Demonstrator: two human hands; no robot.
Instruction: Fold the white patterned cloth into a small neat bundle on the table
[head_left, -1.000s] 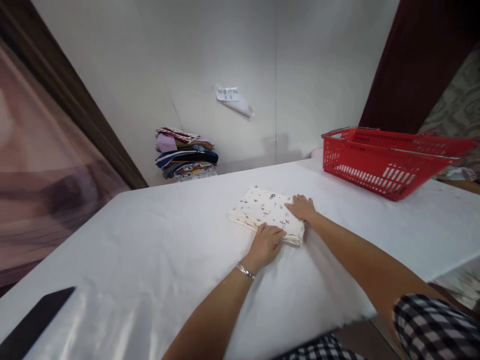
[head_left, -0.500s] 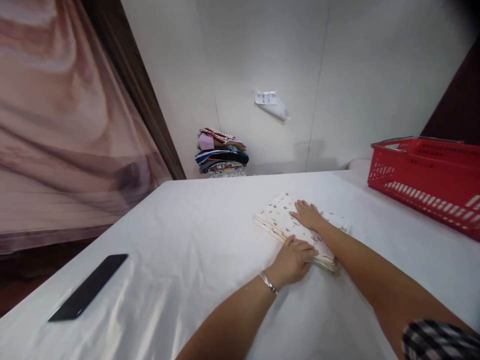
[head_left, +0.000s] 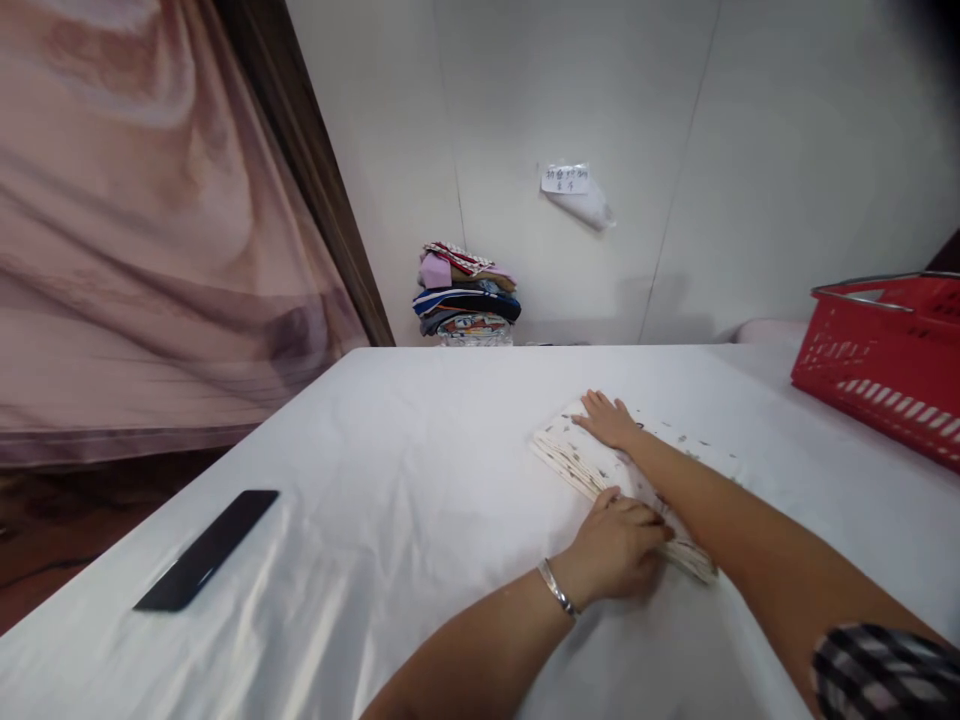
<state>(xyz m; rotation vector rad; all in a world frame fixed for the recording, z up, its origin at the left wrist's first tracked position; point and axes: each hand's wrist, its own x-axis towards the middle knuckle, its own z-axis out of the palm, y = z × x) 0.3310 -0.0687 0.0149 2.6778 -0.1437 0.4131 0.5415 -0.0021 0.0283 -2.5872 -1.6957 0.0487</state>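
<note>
A folded white cloth (head_left: 568, 452) with a small scattered print lies on the white-covered table, its layered edges showing at the near left side. My right hand (head_left: 606, 419) lies flat on top near its far left corner, fingers spread. At the near edge, my left hand (head_left: 621, 546) has its fingers curled over the cloth; the thumb is hidden, and a silver bracelet (head_left: 558, 588) circles that wrist. My right forearm covers part of the cloth.
A red plastic basket (head_left: 885, 360) stands at the right. On the table's left lies a dark flat rectangular object (head_left: 210, 550). Folded fabrics (head_left: 469, 295) are stacked beyond the far edge by the wall. A pink curtain (head_left: 172, 250) hangs at left.
The view has turned a little left, so everything sits further right. My right hand has slid across the cloth towards its far left corner. My left hand stays at the near edge.
</note>
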